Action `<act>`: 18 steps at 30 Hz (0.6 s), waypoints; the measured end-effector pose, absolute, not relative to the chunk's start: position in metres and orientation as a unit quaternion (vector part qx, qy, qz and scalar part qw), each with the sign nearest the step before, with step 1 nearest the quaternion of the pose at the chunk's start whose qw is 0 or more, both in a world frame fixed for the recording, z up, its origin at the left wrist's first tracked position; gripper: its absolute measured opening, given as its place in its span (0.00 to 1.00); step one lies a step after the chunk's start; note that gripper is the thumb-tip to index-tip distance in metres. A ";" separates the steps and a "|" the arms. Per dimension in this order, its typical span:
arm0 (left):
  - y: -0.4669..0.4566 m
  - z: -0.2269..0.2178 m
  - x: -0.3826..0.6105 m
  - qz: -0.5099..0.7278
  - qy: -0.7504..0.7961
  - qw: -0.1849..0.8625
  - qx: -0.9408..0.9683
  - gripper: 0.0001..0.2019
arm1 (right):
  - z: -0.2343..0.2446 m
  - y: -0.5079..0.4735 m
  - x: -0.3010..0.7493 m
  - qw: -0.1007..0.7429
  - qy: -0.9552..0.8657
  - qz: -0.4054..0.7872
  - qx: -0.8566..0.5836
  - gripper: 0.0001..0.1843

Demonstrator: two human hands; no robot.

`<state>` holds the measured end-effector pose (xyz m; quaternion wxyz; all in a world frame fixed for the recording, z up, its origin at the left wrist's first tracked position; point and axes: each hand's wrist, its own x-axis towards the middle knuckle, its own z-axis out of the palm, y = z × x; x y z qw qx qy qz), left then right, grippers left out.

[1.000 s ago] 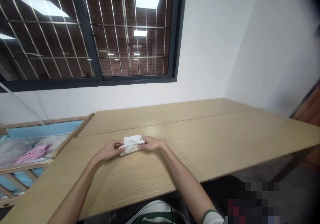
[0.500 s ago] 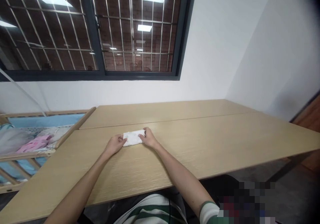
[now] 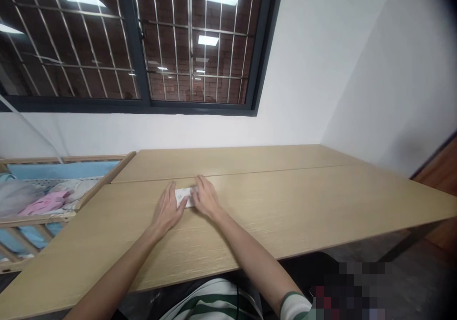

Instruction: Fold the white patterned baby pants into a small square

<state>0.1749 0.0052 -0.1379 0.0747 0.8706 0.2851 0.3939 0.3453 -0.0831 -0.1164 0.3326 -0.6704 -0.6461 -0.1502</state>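
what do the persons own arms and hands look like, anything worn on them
The left hand and right hand are bare, without gloves, and the forearms are uncovered. At the right arm shows a white sleeve with a dark green band, part of a green-and-white striped shirt.

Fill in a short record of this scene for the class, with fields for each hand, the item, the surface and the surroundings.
Left hand: open, fingers on the cloth's left end
Right hand: open, fingers on its right end
Item: folded white cloth, small print
Surface: light wood-grain table
Nearby: wooden crib holding pink garment
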 end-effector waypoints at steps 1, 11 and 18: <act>0.000 -0.140 0.179 0.392 0.250 0.065 0.883 0.38 | -0.118 -0.081 0.340 0.307 -0.669 -0.158 -0.658 0.32; 0.002 -0.169 0.200 0.247 0.226 0.162 0.928 0.41 | -0.145 -0.063 0.335 0.120 -0.763 -0.093 -0.628 0.42; 0.007 -0.171 0.197 0.203 0.261 0.143 0.933 0.43 | -0.138 -0.070 0.337 0.144 -0.730 -0.044 -0.667 0.36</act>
